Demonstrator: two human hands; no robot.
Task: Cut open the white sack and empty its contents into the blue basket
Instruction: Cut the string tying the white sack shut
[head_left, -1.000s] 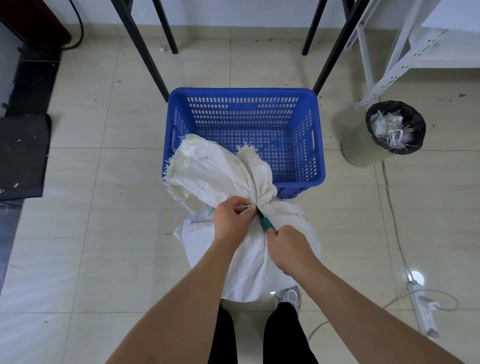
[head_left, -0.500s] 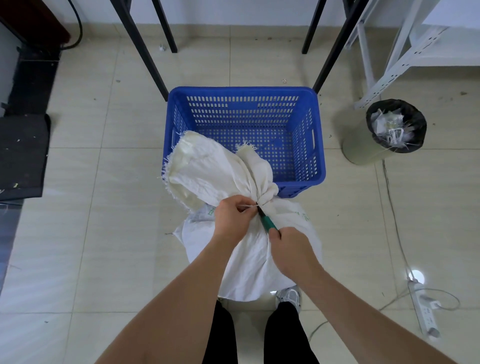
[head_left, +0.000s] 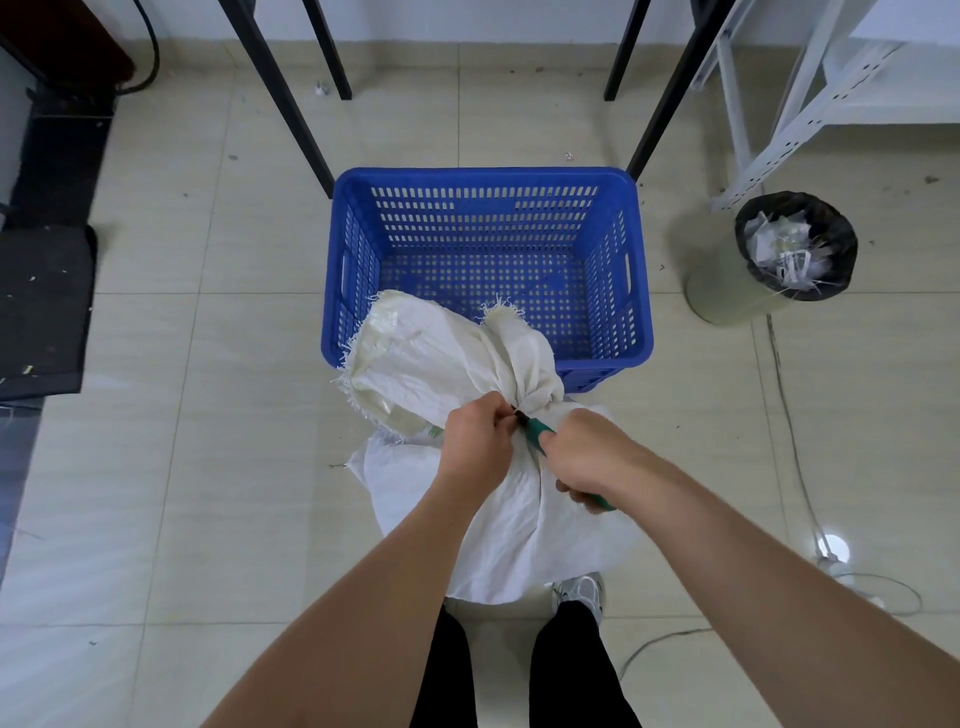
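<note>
While the blade works at the tied neck of the white sack (head_left: 498, 499), the right hand (head_left: 589, 457) has drawn back slightly along the green-handled cutter (head_left: 537, 430), fingers wrapped round it; tie seemingly not yet severed. Left hand (head_left: 475, 441) pinches the neck. Sack bulging, frayed top flopped over the near rim of the blue basket (head_left: 488, 176). Bin right of basket.

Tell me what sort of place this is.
Probably a workroom or storeroom: tiled floor, a metal rack, black table legs, a lined bin full of scraps.
</note>
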